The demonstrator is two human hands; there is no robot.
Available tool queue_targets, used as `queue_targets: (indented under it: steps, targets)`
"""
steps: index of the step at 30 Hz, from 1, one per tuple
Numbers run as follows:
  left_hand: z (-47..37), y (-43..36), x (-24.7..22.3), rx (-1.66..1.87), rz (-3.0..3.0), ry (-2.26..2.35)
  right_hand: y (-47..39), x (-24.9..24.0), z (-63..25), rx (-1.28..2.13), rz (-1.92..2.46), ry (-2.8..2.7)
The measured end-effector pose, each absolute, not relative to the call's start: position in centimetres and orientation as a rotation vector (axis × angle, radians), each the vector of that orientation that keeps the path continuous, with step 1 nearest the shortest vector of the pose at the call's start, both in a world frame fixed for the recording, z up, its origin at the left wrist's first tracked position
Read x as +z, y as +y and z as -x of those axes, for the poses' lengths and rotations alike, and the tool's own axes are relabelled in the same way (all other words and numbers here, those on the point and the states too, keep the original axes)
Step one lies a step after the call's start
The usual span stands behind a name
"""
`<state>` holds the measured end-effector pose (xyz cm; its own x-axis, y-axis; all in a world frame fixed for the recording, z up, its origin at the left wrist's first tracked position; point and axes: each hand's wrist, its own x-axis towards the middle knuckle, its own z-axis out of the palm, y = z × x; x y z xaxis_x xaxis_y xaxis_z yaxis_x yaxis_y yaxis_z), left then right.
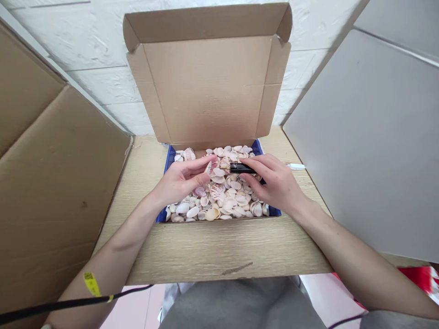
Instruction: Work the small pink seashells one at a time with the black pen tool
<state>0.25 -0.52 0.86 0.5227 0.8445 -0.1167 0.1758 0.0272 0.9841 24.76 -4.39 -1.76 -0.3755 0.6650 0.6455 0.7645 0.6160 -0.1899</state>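
My left hand (183,179) pinches a small white seashell (208,167) on edge between thumb and fingers. My right hand (276,179) is wrapped round a small black handheld drill (237,168). Its brass-coloured tip points left, toward the shell, with a short gap that looks like bare air; the fine bit itself is hard to make out. Both hands hover over an open cardboard box (167,160) with blue sides. Many loose seashells (229,203) fill it, mostly white and cream, some pinkish or ribbed.
The box's brown lid (212,91) stands raised against a white brick wall (96,87). A cardboard panel (68,173) rises at left, a grey panel (370,137) at right. A white object (295,167) lies beside my right hand. A black cable (75,302) crosses at lower left.
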Motion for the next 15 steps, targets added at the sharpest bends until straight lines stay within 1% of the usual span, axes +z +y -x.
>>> queue_targets:
  steps: [10,15]
  targets:
    - [-0.07,-0.31,0.43,0.634,-1.495,0.850,-4.34,-1.55,-24.86,-0.359,1.123,-2.109]
    - [-0.03,-0.29,0.49,0.600,-1.487,0.834,-4.38,-1.57,-24.83,-0.361,1.148,-2.108]
